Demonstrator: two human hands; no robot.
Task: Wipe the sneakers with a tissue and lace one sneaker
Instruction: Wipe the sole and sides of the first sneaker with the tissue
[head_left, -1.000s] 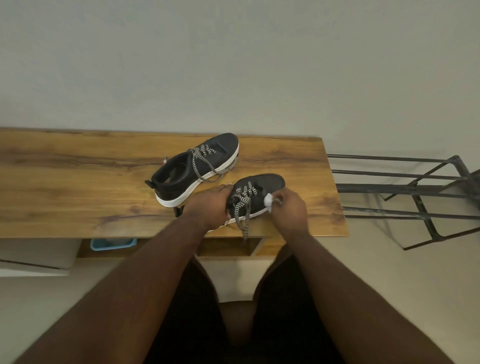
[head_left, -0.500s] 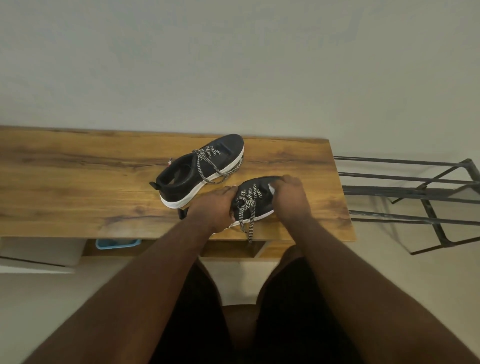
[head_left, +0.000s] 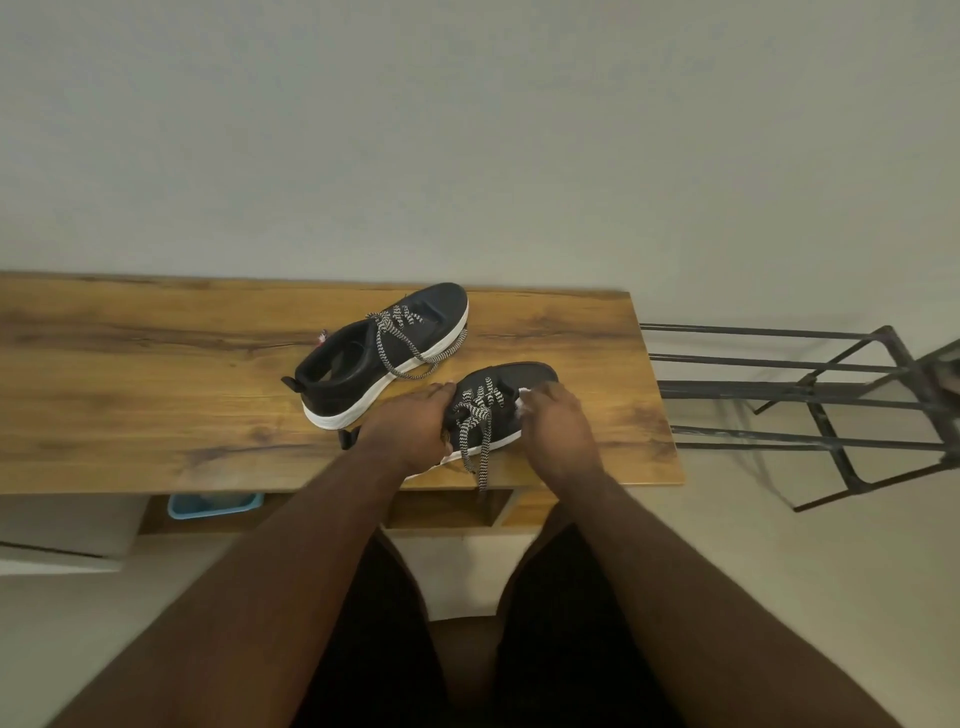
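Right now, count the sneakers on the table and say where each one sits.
2. The far sneaker lies alone mid-table; the near sneaker sits at the front edge between the left hand and right hand. None seems hidden.

Wooden table (head_left: 156, 374): long top, warm brown with dark grain streaks and knots, set against the wall; its right end stops short of the frame's right edge.

Wall (head_left: 467, 130): plain, pale grey-green, rising behind the table.

Metal rack (head_left: 810, 395): dark, thin-barred frame with several horizontal rails, standing just right of the table's right end.

Blue container (head_left: 214, 505): light blue rim only, showing beneath the table's front edge, left of centre; contents cannot be made out.

Floor (head_left: 779, 571): pale beige, in front of the table and under the rack.

Dark shorts (head_left: 561, 623): worn by the person, below the table's front edge.
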